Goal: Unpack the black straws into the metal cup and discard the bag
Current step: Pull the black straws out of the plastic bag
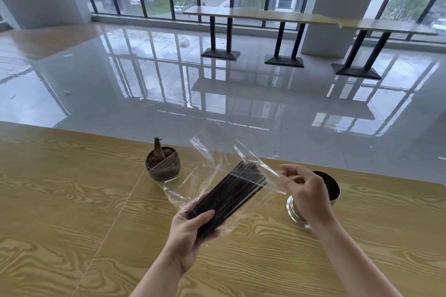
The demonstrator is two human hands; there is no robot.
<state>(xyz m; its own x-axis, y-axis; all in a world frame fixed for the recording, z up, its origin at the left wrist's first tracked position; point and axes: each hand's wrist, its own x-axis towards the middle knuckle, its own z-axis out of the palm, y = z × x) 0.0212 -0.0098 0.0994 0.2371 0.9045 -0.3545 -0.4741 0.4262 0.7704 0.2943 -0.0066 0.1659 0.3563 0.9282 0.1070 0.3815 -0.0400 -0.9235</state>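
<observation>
I see a wide wooden table [72,212] with its far edge running just behind the little plant pot [163,164]. Past that edge there is a big shiny floor [169,75] with lots of room. The near part of the table, left and right of my arms, is bare wood, so there is room to move there.

My left hand [190,231] is closed around the low end of the black straws [231,193]. The thumb lies over them on top. The straws are still inside the clear bag [217,161], and they point up and away to the right. My right hand [306,190] is up by the bag's open end. Its thumb and first finger pinch the thin plastic edge there. The other fingers curl loosely.

The metal cup [330,185] stands on the table just behind and below my right hand, partly hidden by it. Its inside looks dark and I cannot tell what is in it. The plant pot holds brown soil and a short cut stem.
</observation>
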